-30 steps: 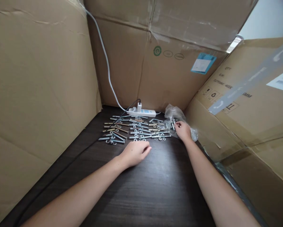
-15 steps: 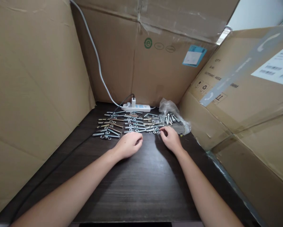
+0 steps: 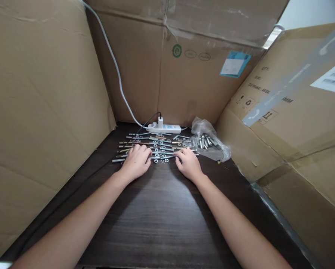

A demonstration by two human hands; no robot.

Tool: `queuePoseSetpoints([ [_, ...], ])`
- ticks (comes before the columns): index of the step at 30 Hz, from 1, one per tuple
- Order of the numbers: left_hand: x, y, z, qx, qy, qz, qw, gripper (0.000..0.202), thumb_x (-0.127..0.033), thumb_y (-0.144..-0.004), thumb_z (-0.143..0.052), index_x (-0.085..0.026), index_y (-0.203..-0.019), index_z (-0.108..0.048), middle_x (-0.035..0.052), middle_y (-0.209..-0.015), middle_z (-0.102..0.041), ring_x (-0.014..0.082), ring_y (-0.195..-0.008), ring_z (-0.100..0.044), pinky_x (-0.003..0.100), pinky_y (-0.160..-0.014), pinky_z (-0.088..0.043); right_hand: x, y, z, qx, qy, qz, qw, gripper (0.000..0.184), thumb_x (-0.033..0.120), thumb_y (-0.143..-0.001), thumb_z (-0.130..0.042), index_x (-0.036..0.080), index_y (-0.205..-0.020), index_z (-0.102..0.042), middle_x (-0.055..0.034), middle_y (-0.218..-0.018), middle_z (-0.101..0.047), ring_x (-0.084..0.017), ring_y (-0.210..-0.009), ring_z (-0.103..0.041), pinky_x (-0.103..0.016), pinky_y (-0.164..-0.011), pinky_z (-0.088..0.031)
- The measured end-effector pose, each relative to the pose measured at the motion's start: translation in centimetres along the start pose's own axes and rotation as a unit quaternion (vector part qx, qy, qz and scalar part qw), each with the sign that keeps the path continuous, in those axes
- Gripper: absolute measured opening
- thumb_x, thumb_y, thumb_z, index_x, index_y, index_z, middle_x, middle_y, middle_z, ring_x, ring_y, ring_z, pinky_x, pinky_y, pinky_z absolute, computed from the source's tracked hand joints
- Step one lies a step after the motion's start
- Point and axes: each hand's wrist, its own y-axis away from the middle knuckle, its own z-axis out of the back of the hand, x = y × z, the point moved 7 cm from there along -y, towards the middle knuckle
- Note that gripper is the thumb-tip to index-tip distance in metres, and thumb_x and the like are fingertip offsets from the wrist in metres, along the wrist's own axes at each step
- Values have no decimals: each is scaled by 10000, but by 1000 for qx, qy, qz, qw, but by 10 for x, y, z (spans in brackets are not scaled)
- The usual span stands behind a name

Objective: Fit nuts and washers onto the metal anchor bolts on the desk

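Observation:
Rows of metal bolts and rods (image 3: 125,147) lie on the dark tabletop, with nuts (image 3: 156,161) and ring washers (image 3: 166,160) among them. My left hand (image 3: 136,161) is over the left part of these rows, its fingers curled down and their tips hidden; what they grip, if anything, I cannot make out. My right hand (image 3: 189,163) rests at the front right of the rows. Its thumb and forefinger pinch the right end of a silver bolt (image 3: 168,157), which lies between my two hands.
Behind the rows stands a white power strip (image 3: 173,129) with a white plug (image 3: 160,121). A clear plastic bag (image 3: 202,127) of short bolts (image 3: 204,142) sits at right. Cardboard walls (image 3: 133,67) enclose three sides of the table (image 3: 156,216). A black cable (image 3: 72,188) crosses the left.
Both hands have moved left in the view. My left hand has gone further over the left rows, and my right hand has come to a silver bolt. The view has shifted slightly.

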Motion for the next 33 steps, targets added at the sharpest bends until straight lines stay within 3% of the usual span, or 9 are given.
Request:
queuePoseSetpoints([
  [12, -2, 0, -6, 28, 6, -1, 1000, 76, -249, -832, -514, -204, -859, -568, 53, -899, -536, 245, -908, -437, 375, -784, -357, 9, 2, -5, 31, 14, 22, 999, 195, 228, -858, -495, 193, -966, -653, -93, -900, -586, -252, -894, -477, -375, -815, -390],
  [24, -32, 12, -6, 60, 32, -67, 995, 77, -249, -806, -526, -182, -767, -522, 63, -876, -546, 239, -884, -452, 351, -750, -339, 35, 20, 9, 83, 19, 27, 996, 133, 227, -856, -513, 183, -862, -638, -76, -851, -591, -227, -867, -491, -339, -796, -408],
  [33, -35, 14, -9, 92, 18, -84, 992, 40, -192, -813, -479, -184, -827, -516, 57, -909, -549, 225, -891, -445, 339, -746, -343, 7, 30, 10, 156, -25, -20, 987, 141, 236, -902, -472, 222, -940, -607, -39, -915, -590, -176, -875, -546, -275, -755, -408],
])
